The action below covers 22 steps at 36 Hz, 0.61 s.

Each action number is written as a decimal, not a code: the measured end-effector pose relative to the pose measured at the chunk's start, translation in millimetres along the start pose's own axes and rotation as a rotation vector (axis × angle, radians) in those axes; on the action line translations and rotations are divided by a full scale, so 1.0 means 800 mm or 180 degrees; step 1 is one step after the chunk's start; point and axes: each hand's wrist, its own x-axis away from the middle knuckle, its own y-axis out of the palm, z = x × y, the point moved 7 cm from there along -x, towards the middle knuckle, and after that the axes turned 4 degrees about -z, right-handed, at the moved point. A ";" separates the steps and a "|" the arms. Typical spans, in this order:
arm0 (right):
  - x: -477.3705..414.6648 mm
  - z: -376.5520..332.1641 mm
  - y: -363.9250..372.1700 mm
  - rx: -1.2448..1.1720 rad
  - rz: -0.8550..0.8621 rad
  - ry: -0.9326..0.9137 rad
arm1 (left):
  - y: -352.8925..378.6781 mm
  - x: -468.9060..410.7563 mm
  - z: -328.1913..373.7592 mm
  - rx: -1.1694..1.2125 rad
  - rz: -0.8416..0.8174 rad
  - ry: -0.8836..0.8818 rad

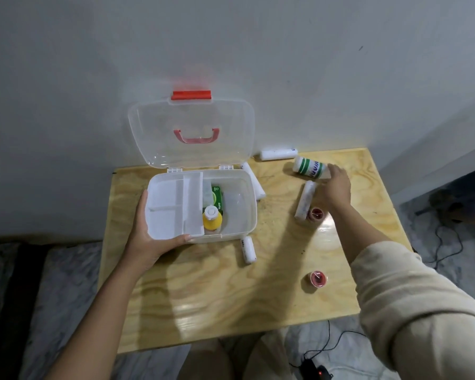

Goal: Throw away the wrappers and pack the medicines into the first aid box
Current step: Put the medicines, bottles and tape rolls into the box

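1. Tape roll (pixel 316 279) is found nearest on the desk (pixel 203 297), with a bandage roll (pixel 248 249) just beyond it.
2. The first aid box (pixel 247 215) is held open at its near left corner by the left hand (pixel 148 237), thumb and fingers wrapped round the rim. A yellow bottle (pixel 211 219) and a green packet (pixel 217 198) are already packed.
3. Farther right, the striped bottle (pixel 309 167) is lying on its side and is touched at one end by the right hand (pixel 337 185). Its fingers are blurred, so whether they are closed cannot be told.
4. The striped bottle is judged light, rigid and smooth, and is best taken round its middle.

Green-striped white bottle (pixel 310 168), yellow bottle (pixel 211 220)
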 end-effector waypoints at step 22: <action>0.071 0.011 -0.035 -0.1619 0.0912 0.0507 | -0.001 -0.001 0.002 0.0088 -0.0133 -0.0064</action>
